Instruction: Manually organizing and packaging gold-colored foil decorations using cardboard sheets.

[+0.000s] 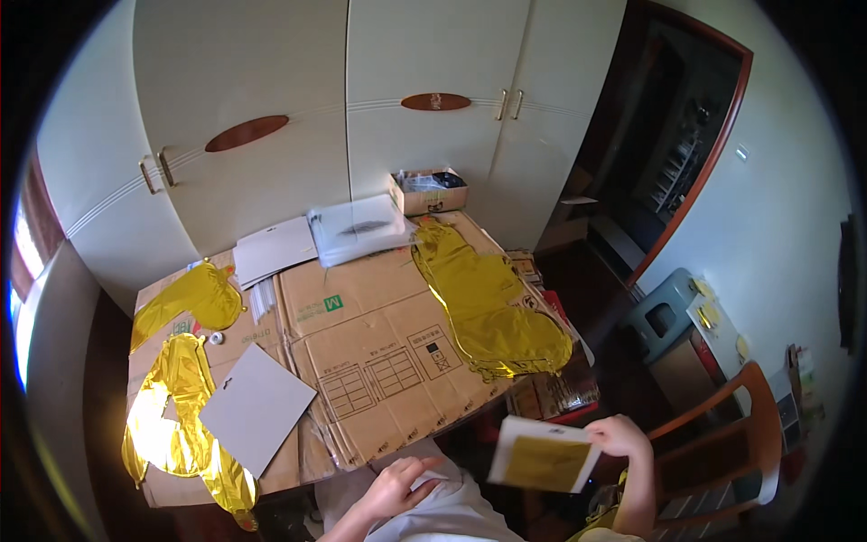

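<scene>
My right hand (623, 438) is off the table's near right side, pinching the edge of a white hanging card (585, 476). A folded gold foil sheet (544, 462) covers most of that card's face. Above my lap, near the table's front edge, my left hand (397, 488) is empty, its fingers loosely bent and the thumb apart. Flat gold foil balloons lie on the cardboard-covered table (361, 352): a large one (488, 303) at the right, one (194, 298) at the back left and a crumpled one (176, 406) at the near left. A blank white card (257, 408) overlaps the crumpled balloon.
At the back stand a small open carton (430, 192), a stack of clear plastic bags (357, 228) and white cards (275, 248). A small white roll (216, 338) lies at the left. Right of me are a wooden chair (759, 434) and a grey-green stool (664, 312). Cabinets (433, 54) line the wall.
</scene>
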`<action>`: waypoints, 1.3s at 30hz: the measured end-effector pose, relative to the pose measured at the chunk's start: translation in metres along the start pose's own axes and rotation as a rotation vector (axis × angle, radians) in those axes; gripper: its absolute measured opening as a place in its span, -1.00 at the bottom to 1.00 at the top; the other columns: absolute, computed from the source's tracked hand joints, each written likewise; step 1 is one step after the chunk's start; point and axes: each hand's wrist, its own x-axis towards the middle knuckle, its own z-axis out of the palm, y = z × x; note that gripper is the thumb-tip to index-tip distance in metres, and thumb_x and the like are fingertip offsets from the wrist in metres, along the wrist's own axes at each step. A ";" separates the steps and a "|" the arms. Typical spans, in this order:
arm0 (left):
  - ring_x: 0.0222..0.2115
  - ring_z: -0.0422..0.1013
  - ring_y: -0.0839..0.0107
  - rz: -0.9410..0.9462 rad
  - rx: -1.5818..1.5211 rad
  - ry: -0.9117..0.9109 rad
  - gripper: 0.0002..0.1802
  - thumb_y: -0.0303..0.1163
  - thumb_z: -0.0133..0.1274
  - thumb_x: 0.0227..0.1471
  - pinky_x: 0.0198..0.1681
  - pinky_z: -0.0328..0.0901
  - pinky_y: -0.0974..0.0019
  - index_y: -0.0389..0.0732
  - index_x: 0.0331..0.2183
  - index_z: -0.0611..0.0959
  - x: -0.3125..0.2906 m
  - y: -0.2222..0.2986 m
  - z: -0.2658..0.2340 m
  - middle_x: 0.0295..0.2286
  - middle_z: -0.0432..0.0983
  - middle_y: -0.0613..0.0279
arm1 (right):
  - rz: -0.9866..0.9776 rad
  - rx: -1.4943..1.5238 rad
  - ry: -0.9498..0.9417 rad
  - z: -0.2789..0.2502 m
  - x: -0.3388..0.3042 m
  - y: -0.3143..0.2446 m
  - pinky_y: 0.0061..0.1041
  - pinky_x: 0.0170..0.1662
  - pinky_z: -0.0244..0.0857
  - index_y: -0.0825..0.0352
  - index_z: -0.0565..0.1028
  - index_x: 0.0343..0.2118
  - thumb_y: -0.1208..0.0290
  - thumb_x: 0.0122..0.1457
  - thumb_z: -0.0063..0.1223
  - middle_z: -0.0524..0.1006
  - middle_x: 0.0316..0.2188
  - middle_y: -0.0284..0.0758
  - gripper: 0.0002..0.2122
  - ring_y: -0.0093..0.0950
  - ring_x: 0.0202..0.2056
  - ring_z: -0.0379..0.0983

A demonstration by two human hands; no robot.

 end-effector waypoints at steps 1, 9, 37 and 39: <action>-0.31 0.49 0.11 0.002 -0.011 -0.046 -0.60 -0.39 0.15 0.01 -0.20 0.39 0.17 -0.16 -0.06 0.55 -0.003 -0.004 0.003 -0.37 0.56 0.12 | 0.104 -0.024 0.033 0.005 0.000 0.026 -0.36 -0.26 0.44 0.20 0.61 -0.28 0.40 0.04 0.06 0.59 -0.44 -0.17 -0.81 -0.23 -0.36 0.57; -0.38 0.49 0.09 0.045 0.042 -0.056 -0.68 -0.42 0.15 -0.02 -0.28 0.39 0.16 -0.16 -0.15 0.61 -0.020 -0.015 0.021 -0.40 0.55 0.11 | 0.398 0.053 0.563 0.068 0.095 0.082 -0.08 -0.22 0.35 0.24 0.56 -0.28 0.45 0.06 0.00 0.55 -0.40 -0.04 -0.83 -0.03 -0.27 0.48; -0.37 0.53 0.15 -0.243 0.204 -0.176 -0.66 -0.44 0.11 -0.01 -0.29 0.44 0.19 -0.14 -0.11 0.59 -0.035 -0.050 0.031 -0.40 0.58 0.11 | -0.026 -0.524 -0.165 0.243 0.272 0.103 -0.21 0.19 0.16 0.35 0.42 0.03 0.18 0.21 -0.20 0.38 0.10 -0.08 -0.57 -0.20 0.13 0.30; -0.34 0.53 0.17 -0.251 0.179 -0.272 -0.64 -0.44 0.10 0.02 -0.27 0.44 0.19 -0.15 -0.08 0.57 -0.036 -0.060 0.037 -0.37 0.58 0.11 | -0.006 -0.431 -0.161 0.262 0.278 0.121 -0.21 0.19 0.16 0.35 0.42 0.04 0.18 0.21 -0.20 0.38 0.10 -0.08 -0.57 -0.20 0.13 0.30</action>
